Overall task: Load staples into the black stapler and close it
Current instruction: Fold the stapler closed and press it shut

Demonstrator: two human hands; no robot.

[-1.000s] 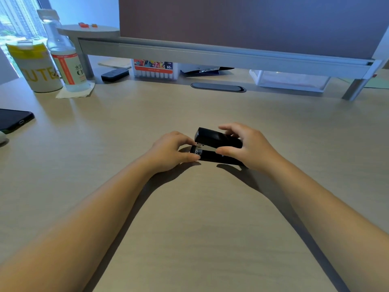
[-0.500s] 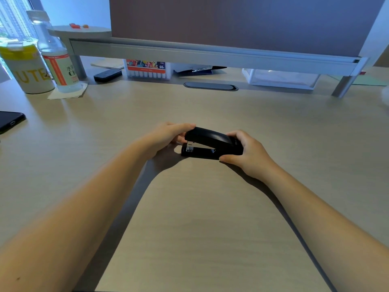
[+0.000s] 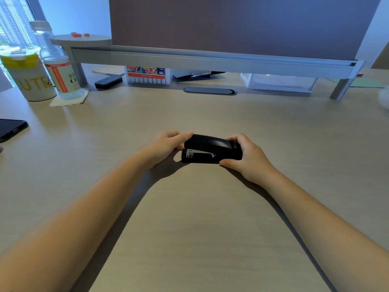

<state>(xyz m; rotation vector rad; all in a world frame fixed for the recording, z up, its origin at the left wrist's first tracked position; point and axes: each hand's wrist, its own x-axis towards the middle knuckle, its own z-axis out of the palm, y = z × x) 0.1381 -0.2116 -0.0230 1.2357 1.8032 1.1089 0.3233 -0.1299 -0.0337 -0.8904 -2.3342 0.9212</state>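
The black stapler (image 3: 210,149) lies on its base in the middle of the wooden desk (image 3: 200,218), front end pointing left. Its top cover sits low over the metal magazine, with a narrow gap showing the silver rail at the front. My left hand (image 3: 166,147) has its fingertips on the front tip of the cover. My right hand (image 3: 247,158) wraps the rear hinge end, thumb under the near side. No loose staples are visible.
A grey monitor riser (image 3: 210,60) spans the back of the desk, with a marker box (image 3: 147,75), a black remote (image 3: 108,82) and a clear box (image 3: 277,82) beneath it. A water bottle (image 3: 56,64), a yellow-lidded tub (image 3: 27,76) and a phone (image 3: 10,128) lie at the left.
The stapler's top cover has come down closer to the base. My left fingers moved from the stapler's front up onto the cover tip; my right hand slid back to the rear end.
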